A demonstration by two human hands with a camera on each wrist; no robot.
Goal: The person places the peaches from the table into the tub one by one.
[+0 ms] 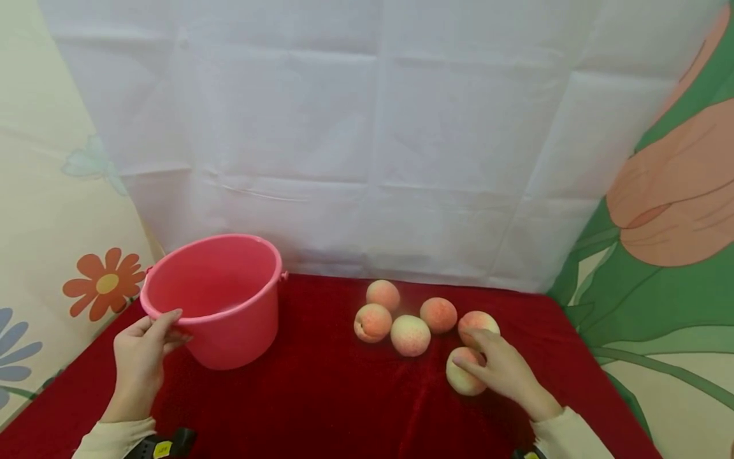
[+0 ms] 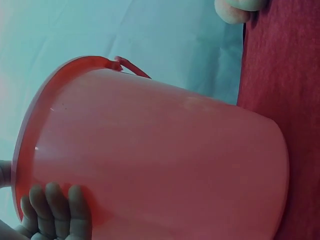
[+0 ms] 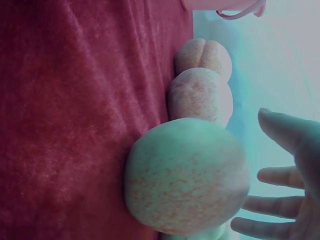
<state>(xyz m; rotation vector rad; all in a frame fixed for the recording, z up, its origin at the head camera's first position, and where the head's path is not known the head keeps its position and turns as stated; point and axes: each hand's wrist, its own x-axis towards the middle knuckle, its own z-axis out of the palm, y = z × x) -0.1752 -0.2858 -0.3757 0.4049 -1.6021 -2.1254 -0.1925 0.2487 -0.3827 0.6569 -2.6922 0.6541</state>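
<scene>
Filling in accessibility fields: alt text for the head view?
A person's left hand grips a pink bucket on a red cloth, while the right hand is over the two rightmost of six peaches to the bucket's right. A white sheet hangs behind, with large illustrated flowers on both sides.

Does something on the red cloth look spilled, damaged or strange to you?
Nothing stands out. The pink bucket is mouth-up, with the left hand at its rim, and six peaches lie on the red cloth; no spill or damage shows.
</scene>
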